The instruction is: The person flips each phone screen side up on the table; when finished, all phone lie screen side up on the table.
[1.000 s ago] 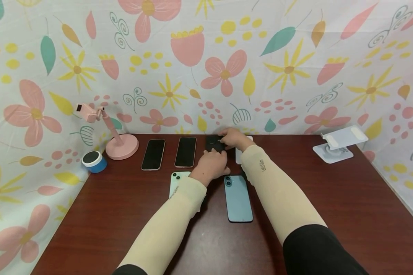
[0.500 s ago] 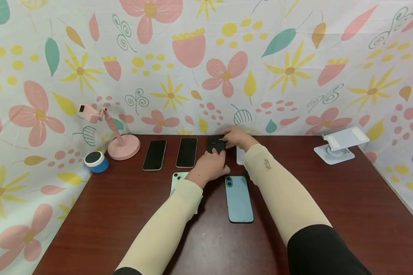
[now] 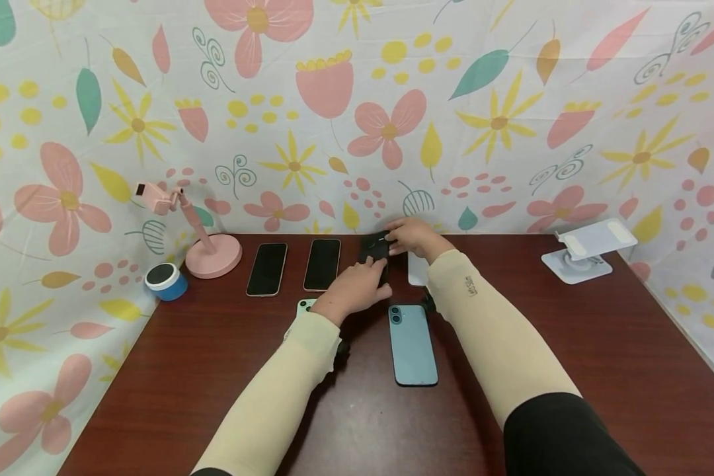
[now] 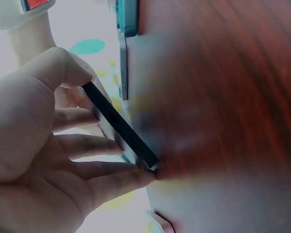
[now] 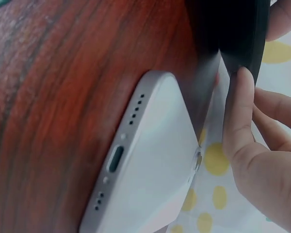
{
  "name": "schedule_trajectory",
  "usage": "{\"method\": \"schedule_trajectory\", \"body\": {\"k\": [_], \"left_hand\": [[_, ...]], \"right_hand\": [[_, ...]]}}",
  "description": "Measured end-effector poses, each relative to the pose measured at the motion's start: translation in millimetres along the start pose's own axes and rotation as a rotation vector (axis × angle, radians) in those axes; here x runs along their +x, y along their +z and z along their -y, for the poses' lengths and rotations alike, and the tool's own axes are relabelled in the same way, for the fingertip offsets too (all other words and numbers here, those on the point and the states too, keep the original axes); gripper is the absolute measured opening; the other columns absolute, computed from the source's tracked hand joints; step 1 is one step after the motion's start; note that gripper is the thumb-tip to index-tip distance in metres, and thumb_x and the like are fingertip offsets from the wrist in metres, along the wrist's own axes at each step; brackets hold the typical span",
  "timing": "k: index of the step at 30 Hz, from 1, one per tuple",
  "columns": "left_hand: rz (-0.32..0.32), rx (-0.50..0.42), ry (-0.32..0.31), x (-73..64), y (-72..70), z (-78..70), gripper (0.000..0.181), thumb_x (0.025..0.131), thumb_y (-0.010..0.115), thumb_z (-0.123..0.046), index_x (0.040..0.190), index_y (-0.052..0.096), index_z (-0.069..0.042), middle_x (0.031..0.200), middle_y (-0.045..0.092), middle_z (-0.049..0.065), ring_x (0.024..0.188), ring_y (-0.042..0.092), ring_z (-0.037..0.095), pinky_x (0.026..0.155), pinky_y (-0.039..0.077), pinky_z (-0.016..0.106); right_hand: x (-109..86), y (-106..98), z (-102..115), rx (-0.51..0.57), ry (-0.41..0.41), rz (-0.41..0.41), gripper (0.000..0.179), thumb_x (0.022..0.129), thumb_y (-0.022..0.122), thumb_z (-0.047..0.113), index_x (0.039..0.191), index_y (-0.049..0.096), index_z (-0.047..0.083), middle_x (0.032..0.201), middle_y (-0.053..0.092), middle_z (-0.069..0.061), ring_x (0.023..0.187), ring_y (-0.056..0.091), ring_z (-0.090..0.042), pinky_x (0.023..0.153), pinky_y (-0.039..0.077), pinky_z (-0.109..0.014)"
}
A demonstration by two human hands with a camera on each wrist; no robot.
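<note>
A black phone (image 3: 371,247) stands tilted near the back edge of the table, its far side raised. My left hand (image 3: 354,287) grips its near end; in the left wrist view the thumb and fingers (image 4: 119,185) lie at opposite ends of the phone's dark edge (image 4: 119,127). My right hand (image 3: 415,237) holds the far right corner, and the right wrist view has a fingertip (image 5: 244,77) against the black rim. A white phone (image 5: 150,160) lies beside the right hand. Most of a mint phone (image 3: 305,305) is hidden under my left forearm.
A blue phone (image 3: 413,347) lies between my forearms. Two dark-screened phones (image 3: 266,269) lie to the left, near a pink stand (image 3: 213,256) and a blue-and-white jar (image 3: 166,282). A white folding stand (image 3: 589,248) is at the right. A flowered cloth hangs behind the table.
The black phone has gone from lying nearly flat to tilted up. My left hand has shifted slightly left and turned; the right hand has stayed at the far corner.
</note>
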State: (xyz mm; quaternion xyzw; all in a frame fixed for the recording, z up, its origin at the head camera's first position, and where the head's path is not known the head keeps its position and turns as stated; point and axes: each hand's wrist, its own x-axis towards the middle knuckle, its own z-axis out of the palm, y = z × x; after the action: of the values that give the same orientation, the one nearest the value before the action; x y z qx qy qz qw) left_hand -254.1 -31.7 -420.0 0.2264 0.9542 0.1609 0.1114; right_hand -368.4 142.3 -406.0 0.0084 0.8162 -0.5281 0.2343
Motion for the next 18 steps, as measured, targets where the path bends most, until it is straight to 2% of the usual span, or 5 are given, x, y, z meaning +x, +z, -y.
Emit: {"method": "schedule_trajectory", "body": {"k": [8, 11, 14, 15, 18], "left_hand": [[0.033, -0.195, -0.038, -4.4, -7.5, 5.6, 0.067, 0.110, 0.055, -0.034, 0.170, 0.032, -0.015, 0.175, 0.033, 0.017, 0.144, 0.059, 0.035, 0.120, 0.047, 0.054], [0.032, -0.229, -0.033, -5.8, -9.6, 7.6, 0.067, 0.109, 0.055, -0.035, 0.170, 0.033, -0.015, 0.163, 0.052, 0.017, 0.124, 0.070, 0.032, 0.113, 0.051, 0.051], [0.019, -0.256, -0.023, -6.5, -10.2, 11.5, 0.067, 0.109, 0.055, -0.036, 0.169, 0.033, -0.016, 0.135, 0.071, 0.016, 0.100, 0.073, 0.029, 0.103, 0.054, 0.046], [0.013, -0.262, -0.021, -6.4, -10.1, 13.3, 0.067, 0.109, 0.054, -0.036, 0.169, 0.034, -0.016, 0.126, 0.073, 0.015, 0.097, 0.073, 0.027, 0.102, 0.055, 0.045], [-0.008, -0.298, -0.016, -6.3, -9.7, 18.8, 0.065, 0.109, 0.055, -0.036, 0.168, 0.035, -0.017, 0.125, 0.074, 0.014, 0.104, 0.072, 0.024, 0.104, 0.055, 0.045]], "right_hand": [[-5.5, -3, 3, 0.066, 0.023, -0.015, 0.048, 0.112, 0.053, 0.012, 0.160, 0.050, 0.008, 0.162, 0.049, -0.023, 0.106, 0.070, -0.024, 0.104, 0.061, -0.038], [-6.7, -5, 5, 0.084, 0.026, -0.017, 0.048, 0.113, 0.052, 0.013, 0.160, 0.050, 0.007, 0.161, 0.050, -0.022, 0.110, 0.070, -0.025, 0.098, 0.063, -0.033], [-7.1, -6, 6, 0.110, 0.019, -0.022, 0.047, 0.113, 0.052, 0.014, 0.159, 0.051, 0.007, 0.159, 0.052, -0.021, 0.108, 0.070, -0.023, 0.095, 0.063, -0.031], [-7.1, -6, 6, 0.119, 0.016, -0.024, 0.047, 0.112, 0.053, 0.014, 0.159, 0.051, 0.007, 0.159, 0.053, -0.021, 0.106, 0.071, -0.022, 0.095, 0.064, -0.030], [-7.0, -5, 6, 0.148, 0.011, -0.028, 0.047, 0.112, 0.055, 0.014, 0.159, 0.053, 0.009, 0.158, 0.054, -0.019, 0.102, 0.071, -0.020, 0.096, 0.063, -0.031]]}}
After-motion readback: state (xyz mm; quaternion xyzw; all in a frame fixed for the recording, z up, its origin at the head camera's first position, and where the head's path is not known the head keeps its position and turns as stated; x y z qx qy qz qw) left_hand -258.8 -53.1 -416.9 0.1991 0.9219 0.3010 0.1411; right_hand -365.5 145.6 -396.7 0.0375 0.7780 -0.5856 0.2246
